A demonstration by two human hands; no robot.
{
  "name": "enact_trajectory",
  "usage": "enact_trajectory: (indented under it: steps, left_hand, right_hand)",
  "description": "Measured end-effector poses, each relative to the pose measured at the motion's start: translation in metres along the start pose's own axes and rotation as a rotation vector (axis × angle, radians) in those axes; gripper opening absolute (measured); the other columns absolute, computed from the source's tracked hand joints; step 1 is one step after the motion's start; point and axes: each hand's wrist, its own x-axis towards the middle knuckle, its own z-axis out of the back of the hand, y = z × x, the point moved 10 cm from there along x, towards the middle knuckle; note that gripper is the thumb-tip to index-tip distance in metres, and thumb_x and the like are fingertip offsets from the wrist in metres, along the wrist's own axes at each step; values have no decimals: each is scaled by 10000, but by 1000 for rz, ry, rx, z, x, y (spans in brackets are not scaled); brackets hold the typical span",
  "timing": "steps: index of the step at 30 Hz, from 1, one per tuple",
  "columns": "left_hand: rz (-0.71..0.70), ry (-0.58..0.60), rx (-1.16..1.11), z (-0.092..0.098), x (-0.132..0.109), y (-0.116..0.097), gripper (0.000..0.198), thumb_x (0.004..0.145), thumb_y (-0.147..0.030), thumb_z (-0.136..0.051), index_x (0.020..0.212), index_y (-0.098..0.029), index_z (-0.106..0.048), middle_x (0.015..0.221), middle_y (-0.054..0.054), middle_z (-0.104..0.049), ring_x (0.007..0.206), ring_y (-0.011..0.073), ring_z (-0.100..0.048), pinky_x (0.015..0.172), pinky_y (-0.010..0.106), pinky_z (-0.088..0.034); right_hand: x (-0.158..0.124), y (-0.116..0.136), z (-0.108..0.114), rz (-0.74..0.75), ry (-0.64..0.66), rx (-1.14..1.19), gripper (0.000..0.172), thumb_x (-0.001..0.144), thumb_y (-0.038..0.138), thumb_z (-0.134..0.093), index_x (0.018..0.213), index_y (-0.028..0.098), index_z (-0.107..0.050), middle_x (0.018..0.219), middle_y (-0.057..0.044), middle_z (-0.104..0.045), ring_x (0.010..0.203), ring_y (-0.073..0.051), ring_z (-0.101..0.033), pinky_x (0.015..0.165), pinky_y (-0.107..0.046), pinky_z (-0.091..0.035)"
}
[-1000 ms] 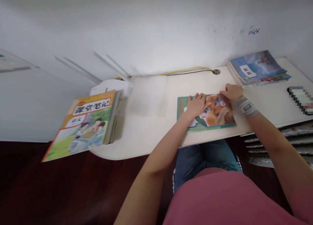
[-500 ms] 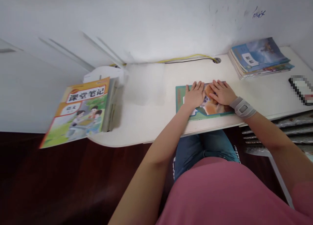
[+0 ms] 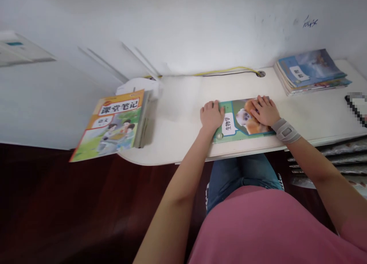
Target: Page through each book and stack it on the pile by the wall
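Grip by grip, both hands lie spread rather than closed: the left hand [image 3: 211, 115] rests over the left edge of a biology textbook [image 3: 239, 122], fingers a little apart, while the right hand [image 3: 265, 111] presses flat on the upper right of its cover. Whether the left fingertips hook beneath that edge, I can't tell from where I stand. The textbook lies flat on the white surface [image 3: 183, 122], monkey picture up. I'd judge it light, fairly flexible and a touch slippery, with paper corners that could crease; pinching both short ends, thumbs on top, ought to hold it well. On its near side only a narrow strip of surface separates it from the front edge, so a shove that way could leave it overhanging. A wide stretch of surface runs off to its left, as far as a stack topped by a Chinese classroom-notes book [image 3: 114, 122] that juts past the surface's rim. Beyond it and to its right sits a pile of blue-covered books [image 3: 312, 70]; behind it, a yellow cable [image 3: 226, 70] reaches a round hole [image 3: 260, 74] along the wall.
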Motion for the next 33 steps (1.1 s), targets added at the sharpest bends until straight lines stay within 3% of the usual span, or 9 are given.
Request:
enact_trajectory:
  steps: [6, 9, 12, 16, 19, 22, 25, 28, 33]
  left_hand:
    - [50, -40, -33, 4, 31, -1, 472, 913, -460, -370, 1135, -116, -604, 1247, 248, -555, 1215, 392, -453, 982, 519, -340]
    - [145, -1, -328, 1, 48, 13, 345, 845, -468, -526, 945, -157, -637, 1229, 221, -575, 1263, 388, -416, 1034, 509, -307]
    - [239, 41, -619, 1, 51, 25, 225, 800, -406, -611, 815, -182, -602, 1077, 169, -648, 1182, 339, -515, 999, 453, -377]
    - [303, 119, -831, 1, 21, 35, 243, 817, -418, -602, 869, -184, -563, 867, 96, -688, 865, 232, -660, 742, 349, -518]
    - [315, 281, -1011, -8, -28, 35, 275, 770, -429, -666, 816, -173, -574, 746, 85, -682, 656, 195, -663, 581, 305, -522]
    - [400, 508, -1335, -26, -84, 23, 378, 668, -359, -772, 931, -178, -569, 833, 81, -698, 493, 147, -628, 424, 254, -468]
    - [425, 370, -1450, -21, -110, 22, 419, 636, -314, -776, 953, -204, -524, 857, 23, -692, 424, 98, -598, 395, 216, -457]
    - [352, 217, -1485, -7, -114, 17, 373, 655, -313, -741, 940, -229, -516, 702, -53, -648, 391, 80, -558, 393, 199, -441]
    - [326, 206, -1577, 1, -96, 7, 266, 646, -247, -730, 834, -243, -542, 621, -83, -601, 355, 39, -455, 355, 168, -366]
  right_hand:
    - [1, 2, -3, -11, 17, -9, 676, 939, 582, -265, 1456, 160, -376, 1541, -171, -318, 1397, -377, -276, 1082, -579, -242]
    - [2, 0, -4, -20, 25, -7, 675, 936, 588, -262, 1456, 176, -382, 1541, -159, -324, 1398, -368, -283, 1085, -566, -253]
    - [3, 0, -7, -19, 33, 8, 688, 928, 602, -265, 1459, 179, -381, 1544, -156, -320, 1398, -370, -286, 1085, -573, -258]
    - [4, -1, -8, -16, 22, 19, 678, 931, 598, -263, 1460, 191, -380, 1544, -152, -322, 1402, -364, -286, 1085, -567, -265]
    - [5, -3, -8, -33, 22, 30, 620, 949, 549, -263, 1454, 211, -391, 1549, -137, -318, 1406, -351, -287, 1086, -555, -269]
    - [6, -2, -9, -52, 39, 51, 592, 951, 523, -294, 1448, 219, -399, 1555, -136, -305, 1408, -355, -285, 1089, -556, -266]
    - [7, -2, -8, -57, 47, 81, 600, 947, 504, -325, 1449, 183, -399, 1548, -154, -311, 1414, -351, -277, 1106, -538, -256]
    - [4, -13, -6, -58, 36, 150, 627, 939, 477, -363, 1461, 129, -372, 1549, -183, -293, 1425, -338, -262, 1132, -486, -248]
    - [-28, -80, 18, -89, -122, 460, 647, 944, 518, -301, 1432, 105, -399, 1511, -179, -370, 1409, -269, -320, 1140, -451, -287]
